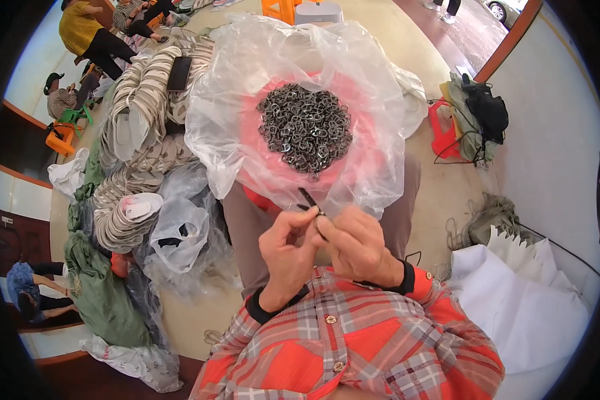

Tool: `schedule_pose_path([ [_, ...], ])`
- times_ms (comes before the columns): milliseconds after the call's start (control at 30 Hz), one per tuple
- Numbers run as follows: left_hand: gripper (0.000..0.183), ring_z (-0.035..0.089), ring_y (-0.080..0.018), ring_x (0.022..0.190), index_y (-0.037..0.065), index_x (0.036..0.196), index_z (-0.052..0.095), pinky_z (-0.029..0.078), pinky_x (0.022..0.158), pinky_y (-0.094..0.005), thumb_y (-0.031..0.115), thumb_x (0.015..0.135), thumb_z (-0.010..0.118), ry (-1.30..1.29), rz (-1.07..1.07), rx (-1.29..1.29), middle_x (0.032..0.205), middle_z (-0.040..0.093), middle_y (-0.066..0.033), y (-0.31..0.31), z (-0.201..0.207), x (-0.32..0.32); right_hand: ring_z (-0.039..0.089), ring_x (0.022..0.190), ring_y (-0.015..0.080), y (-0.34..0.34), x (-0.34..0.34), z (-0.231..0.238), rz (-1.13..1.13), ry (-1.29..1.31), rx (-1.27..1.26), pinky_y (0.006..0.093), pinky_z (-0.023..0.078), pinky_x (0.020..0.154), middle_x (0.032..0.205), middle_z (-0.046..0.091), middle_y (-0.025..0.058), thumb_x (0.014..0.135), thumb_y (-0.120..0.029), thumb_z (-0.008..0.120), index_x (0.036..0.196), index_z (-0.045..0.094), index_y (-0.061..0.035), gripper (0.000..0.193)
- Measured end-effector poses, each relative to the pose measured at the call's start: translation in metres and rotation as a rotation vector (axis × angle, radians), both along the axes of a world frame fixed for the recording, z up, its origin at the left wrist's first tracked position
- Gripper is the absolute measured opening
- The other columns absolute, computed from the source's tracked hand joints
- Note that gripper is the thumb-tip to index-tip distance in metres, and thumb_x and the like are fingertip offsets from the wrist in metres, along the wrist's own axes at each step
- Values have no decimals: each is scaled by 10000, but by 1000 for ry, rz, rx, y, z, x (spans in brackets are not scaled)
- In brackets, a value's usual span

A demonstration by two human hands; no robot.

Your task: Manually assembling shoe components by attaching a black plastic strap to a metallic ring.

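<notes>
A thin dark strap (308,200) rises at a slant from between the two hands, over the person's lap and just below the basin. Left hand (287,253): thumb and forefinger closed narrowly on the strap's lower end, where a small metal piece glints. Right hand (357,243): fingers curled tight against the same spot from the other side, touching the left fingertips; how much of the strap they grip is hidden.

Just beyond the fingers, a red basin (363,180) lined with a clear plastic bag (247,73) holds a heap of small grey metal rings (305,127). To the person's left, curved stacks of pale soles (137,107) lie on the floor, with a second clear bag (177,233) and a green sack (103,293) beside them; a white printed sack (137,363) lies nearer the lower edge. To the right, sheets of white paper (527,300) lie by the wall, with a red stool (441,127) carrying dark bags farther off. Other people sit at upper left and at the left edge.
</notes>
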State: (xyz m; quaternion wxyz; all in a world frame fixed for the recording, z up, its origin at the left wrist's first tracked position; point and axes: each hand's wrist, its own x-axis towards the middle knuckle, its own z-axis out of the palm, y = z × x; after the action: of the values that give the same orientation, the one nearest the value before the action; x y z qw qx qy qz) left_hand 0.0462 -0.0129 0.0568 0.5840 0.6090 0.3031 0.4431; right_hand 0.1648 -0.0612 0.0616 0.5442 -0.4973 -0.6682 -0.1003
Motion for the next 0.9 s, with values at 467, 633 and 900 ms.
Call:
schedule_pose_path([
  [467,147,593,-116,767,-43,946,578,469,683,-216,-65,801,564,-122,-12,-102,864,630,-98,-7,-10,-15,491,612,185,-11,-14,-4,20,-111,-17,293,400,524,775,482,79,578,-30,603,917,573,65,354],
  [633,159,605,-117,790,-40,988,558,483,702,-215,-24,830,551,-340,-115,-407,912,628,-110,5,-32,-18,485,667,184,-9,-11,-12,71,-185,-148,287,397,589,725,440,65,609,-65,566,900,552,62,318],
  [900,165,576,-93,764,-18,1004,552,460,650,-192,-12,840,538,-294,-187,-431,920,610,-91,25,-40,-4,480,662,171,4,6,-13,25,-354,-195,288,376,587,726,457,55,622,-86,554,852,551,42,263],
])
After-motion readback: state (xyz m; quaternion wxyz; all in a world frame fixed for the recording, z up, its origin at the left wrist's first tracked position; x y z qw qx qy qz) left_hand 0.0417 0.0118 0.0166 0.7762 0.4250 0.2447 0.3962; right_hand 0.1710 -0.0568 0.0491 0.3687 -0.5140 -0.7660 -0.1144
